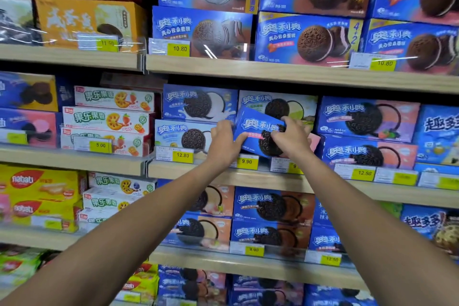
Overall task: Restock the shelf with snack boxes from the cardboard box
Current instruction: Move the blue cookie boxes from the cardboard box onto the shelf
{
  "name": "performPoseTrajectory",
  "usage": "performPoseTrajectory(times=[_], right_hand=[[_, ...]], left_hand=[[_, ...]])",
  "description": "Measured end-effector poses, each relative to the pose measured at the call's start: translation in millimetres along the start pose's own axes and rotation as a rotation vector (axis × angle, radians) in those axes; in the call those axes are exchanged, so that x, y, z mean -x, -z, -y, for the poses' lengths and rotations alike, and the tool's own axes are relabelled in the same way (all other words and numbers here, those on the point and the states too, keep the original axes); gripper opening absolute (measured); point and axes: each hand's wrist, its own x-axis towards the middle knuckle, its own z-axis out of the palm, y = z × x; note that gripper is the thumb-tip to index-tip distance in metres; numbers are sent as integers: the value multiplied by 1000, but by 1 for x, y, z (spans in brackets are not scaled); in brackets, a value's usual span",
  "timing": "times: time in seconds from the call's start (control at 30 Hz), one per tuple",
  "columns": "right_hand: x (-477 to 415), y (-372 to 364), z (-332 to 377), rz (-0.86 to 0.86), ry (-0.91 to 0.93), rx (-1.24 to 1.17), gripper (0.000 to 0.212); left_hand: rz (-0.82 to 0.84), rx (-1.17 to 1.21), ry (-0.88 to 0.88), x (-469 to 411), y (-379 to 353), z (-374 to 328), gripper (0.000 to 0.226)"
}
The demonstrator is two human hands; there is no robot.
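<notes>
A blue cookie snack box (pixel 258 129) with a pink right end is held tilted in front of a gap in the middle shelf (pixel 248 179). My left hand (pixel 224 143) grips its left end, thumb on the front face. My right hand (pixel 291 138) holds its right half, with the fingers curled over the top edge. Behind the held box stands a pale green-ended cookie box (pixel 280 104). The cardboard box is out of view.
Blue cookie boxes fill the shelves above (pixel 308 40), to the right (pixel 370 154) and below (pixel 270 206). White fruit-biscuit boxes (pixel 106 119) and yellow wafer boxes (pixel 37 191) stand to the left. Yellow price tags (pixel 247 161) line the shelf edges.
</notes>
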Motion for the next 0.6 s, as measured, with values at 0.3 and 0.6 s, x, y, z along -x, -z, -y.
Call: performPoseTrajectory(times=[0.3,0.6], right_hand=[[2,-12,4,-20,67,82,58],[3,-17,6,-56,104,103,56]], left_hand=[[136,-67,-28,-5,18,16,41],[257,-316,-71,-7,32,15,53]])
